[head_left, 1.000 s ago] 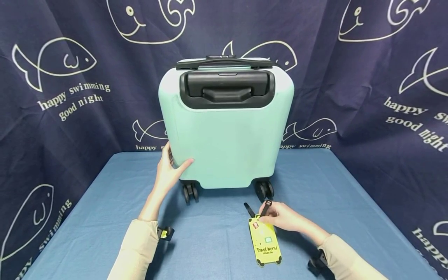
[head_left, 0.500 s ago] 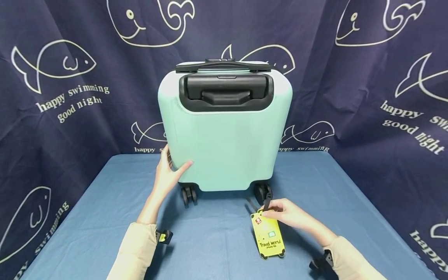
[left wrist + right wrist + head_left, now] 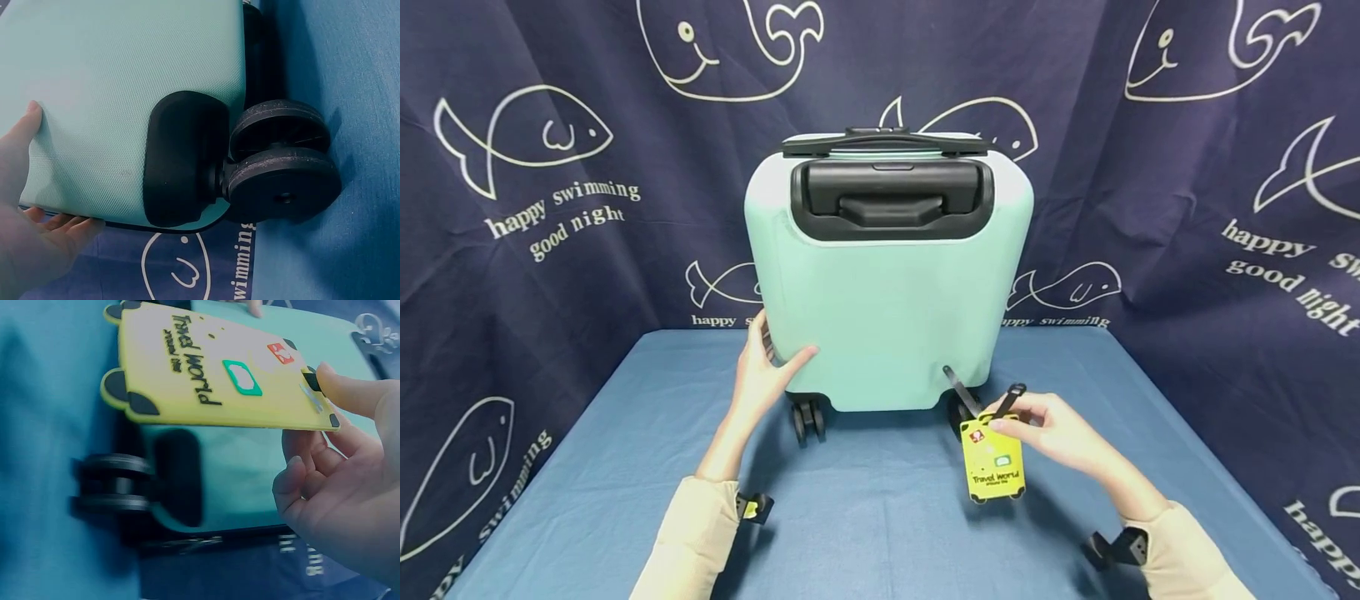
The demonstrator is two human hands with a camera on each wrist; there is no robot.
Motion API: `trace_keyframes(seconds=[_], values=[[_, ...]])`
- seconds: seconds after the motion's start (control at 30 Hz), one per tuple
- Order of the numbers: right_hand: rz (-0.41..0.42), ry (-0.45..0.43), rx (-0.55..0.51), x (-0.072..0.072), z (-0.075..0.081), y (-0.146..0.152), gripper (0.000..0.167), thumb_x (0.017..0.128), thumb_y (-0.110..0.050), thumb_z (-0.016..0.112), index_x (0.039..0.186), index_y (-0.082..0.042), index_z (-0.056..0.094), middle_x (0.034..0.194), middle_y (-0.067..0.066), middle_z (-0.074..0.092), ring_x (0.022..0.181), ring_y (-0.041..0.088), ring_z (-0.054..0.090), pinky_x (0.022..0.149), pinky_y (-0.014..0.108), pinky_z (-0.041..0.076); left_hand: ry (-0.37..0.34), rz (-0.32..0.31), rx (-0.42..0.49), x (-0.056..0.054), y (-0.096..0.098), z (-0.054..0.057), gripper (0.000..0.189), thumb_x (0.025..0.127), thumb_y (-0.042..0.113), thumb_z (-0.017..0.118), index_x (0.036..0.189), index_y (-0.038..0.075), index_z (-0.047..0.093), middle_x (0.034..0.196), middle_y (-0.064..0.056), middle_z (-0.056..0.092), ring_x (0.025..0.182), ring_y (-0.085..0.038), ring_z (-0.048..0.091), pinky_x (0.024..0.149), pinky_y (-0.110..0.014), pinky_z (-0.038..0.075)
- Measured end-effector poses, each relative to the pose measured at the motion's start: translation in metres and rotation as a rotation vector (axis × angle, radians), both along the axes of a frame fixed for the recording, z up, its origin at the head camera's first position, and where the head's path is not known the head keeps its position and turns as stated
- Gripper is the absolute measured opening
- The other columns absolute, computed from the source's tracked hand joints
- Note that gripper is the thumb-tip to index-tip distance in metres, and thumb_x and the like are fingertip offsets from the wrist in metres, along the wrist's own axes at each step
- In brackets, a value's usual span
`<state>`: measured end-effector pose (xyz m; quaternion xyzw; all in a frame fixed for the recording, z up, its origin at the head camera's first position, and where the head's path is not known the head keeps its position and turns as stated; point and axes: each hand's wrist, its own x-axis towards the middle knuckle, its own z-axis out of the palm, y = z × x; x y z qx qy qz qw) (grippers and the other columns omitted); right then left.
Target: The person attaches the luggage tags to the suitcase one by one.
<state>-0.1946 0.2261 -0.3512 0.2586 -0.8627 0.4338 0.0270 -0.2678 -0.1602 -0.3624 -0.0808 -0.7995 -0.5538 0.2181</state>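
A mint-green suitcase [image 3: 887,317] stands upright on its black wheels, its black trolley handle [image 3: 891,204] pushed down. My left hand [image 3: 758,375] holds its lower left side, thumb on the broad face and fingers round the edge; the left wrist view shows this hand [image 3: 37,225] beside a black double wheel [image 3: 281,169]. In my right hand [image 3: 1052,425] is a yellow luggage tag [image 3: 992,462] with "Travel World" on it, pinched at its top by thumb and fingers. Its black strap [image 3: 961,390] sticks up, unfastened, overlapping the suitcase's lower right corner. Close up, the tag [image 3: 206,375] hangs over the suitcase wheel.
Blue cloth [image 3: 850,517] covers the table. Behind and at both sides hangs a dark blue curtain [image 3: 685,167] with white fish and whale drawings. Small black cameras sit on both wrists.
My right hand has lifted the luggage tag up and to the right, nearer the suitcase's lower right corner. The left hand stays on the suitcase, which stands where it was.
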Motion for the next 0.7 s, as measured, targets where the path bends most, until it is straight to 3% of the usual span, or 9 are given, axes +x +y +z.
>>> trace_keyframes(seconds=[0.17, 0.53, 0.7], values=[[-0.022, 0.073, -0.031, 0.003, 0.020, 0.001, 0.014, 0.084, -0.004, 0.067, 0.097, -0.008, 0.071, 0.085, -0.011, 0.066, 0.071, 0.008, 0.057, 0.064, 0.023, 0.047, -0.011, 0.008, -0.002, 0.001, 0.000, 0.001, 0.092, 0.073, 0.038, 0.079, 0.146, 0.020, 0.025, 0.141, -0.009, 0.042, 0.130, -0.024, 0.042, 0.107, -0.039, 0.036], [-0.015, 0.143, -0.080, 0.001, 0.057, -0.004, 0.017, 0.087, -0.001, 0.063, 0.102, -0.003, 0.067, 0.088, -0.009, 0.065, 0.077, 0.010, 0.057, 0.069, 0.021, 0.048, -0.029, 0.021, -0.014, 0.001, -0.001, 0.000, 0.095, 0.072, 0.042, 0.079, 0.146, 0.020, 0.024, 0.141, -0.011, 0.041, 0.130, -0.027, 0.041, 0.106, -0.045, 0.035], [-0.035, 0.179, -0.083, 0.000, 0.076, -0.007, 0.019, 0.086, 0.000, 0.062, 0.105, 0.000, 0.066, 0.092, -0.015, 0.065, 0.078, 0.007, 0.059, 0.071, 0.016, 0.049, -0.010, 0.029, -0.019, 0.001, 0.000, 0.000, 0.094, 0.071, 0.045, 0.078, 0.146, 0.021, 0.026, 0.140, -0.013, 0.043, 0.127, -0.029, 0.043, 0.105, -0.046, 0.037]])
